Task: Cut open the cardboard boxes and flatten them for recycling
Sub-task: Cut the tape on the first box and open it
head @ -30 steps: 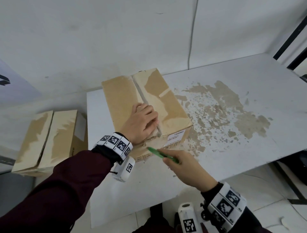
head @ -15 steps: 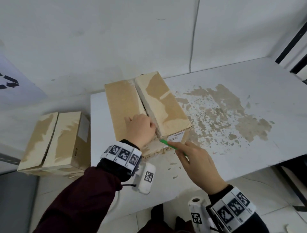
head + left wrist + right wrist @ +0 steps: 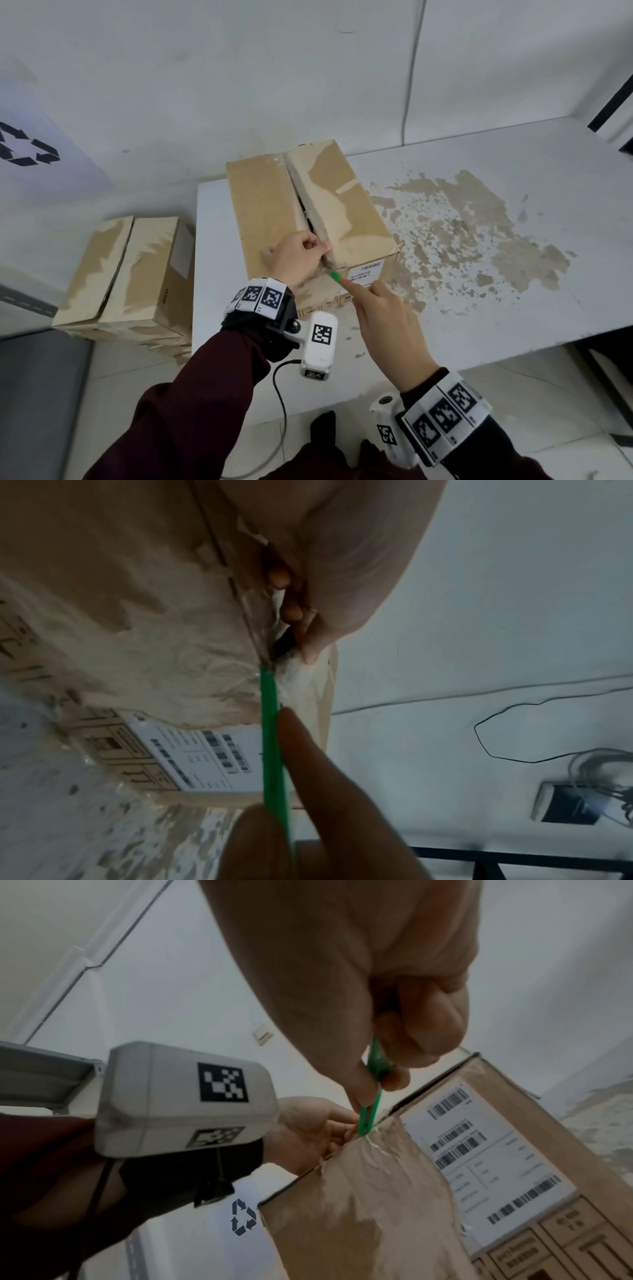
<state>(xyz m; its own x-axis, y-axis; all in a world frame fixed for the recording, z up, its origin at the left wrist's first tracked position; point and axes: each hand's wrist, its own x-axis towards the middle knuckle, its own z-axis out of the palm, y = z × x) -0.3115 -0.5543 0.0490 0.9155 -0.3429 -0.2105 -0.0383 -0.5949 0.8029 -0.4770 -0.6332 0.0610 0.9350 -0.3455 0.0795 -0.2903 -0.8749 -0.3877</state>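
A brown cardboard box (image 3: 267, 209) stands on the white table (image 3: 496, 308), its two top flaps split along the middle seam. My left hand (image 3: 298, 257) curls its fingers into the seam at the near end and grips the left flap's edge (image 3: 291, 610). My right hand (image 3: 383, 318) pinches a thin green cutter (image 3: 339, 279), index finger laid along it. The cutter (image 3: 369, 1112) has its tip at the near top edge of the box (image 3: 377, 1204), where crinkled clear tape covers the seam. The cutter (image 3: 272, 737) is beside the box's white barcode label (image 3: 209, 753).
A second sealed cardboard box (image 3: 137, 274) sits lower at the left, beside the table. A white bin with a recycling mark (image 3: 27, 147) stands at the far left. The tabletop right of the box has worn, peeled patches (image 3: 472, 233). A wall runs behind.
The left hand has gone from lying flat on the box top to hooking its fingers into the seam. The right hand has brought the green cutter up to the seam's near end.
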